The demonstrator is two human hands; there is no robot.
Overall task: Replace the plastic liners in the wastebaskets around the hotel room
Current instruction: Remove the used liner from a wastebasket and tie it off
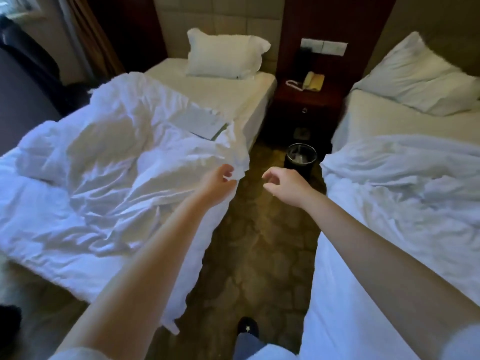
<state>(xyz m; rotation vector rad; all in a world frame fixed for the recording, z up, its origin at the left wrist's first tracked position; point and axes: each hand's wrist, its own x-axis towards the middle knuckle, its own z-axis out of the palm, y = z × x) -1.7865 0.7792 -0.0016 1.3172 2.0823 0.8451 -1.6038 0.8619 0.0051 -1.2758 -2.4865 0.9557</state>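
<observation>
Mid-frame, between the beds (220, 92): wastebasket (296, 167) upright, just beyond my hands | right hand (281, 184) nearer than left hand (220, 179) | both loosely curled, holding nothing

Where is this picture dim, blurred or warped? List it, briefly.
Head view: the room is dim, with a bluish cast on the rumpled duvet; head view: the wastebasket sits in shadow, faint sheen inside; head view: the left hand and right hand look soft, and the wide lens bows the right bed edge.
</observation>
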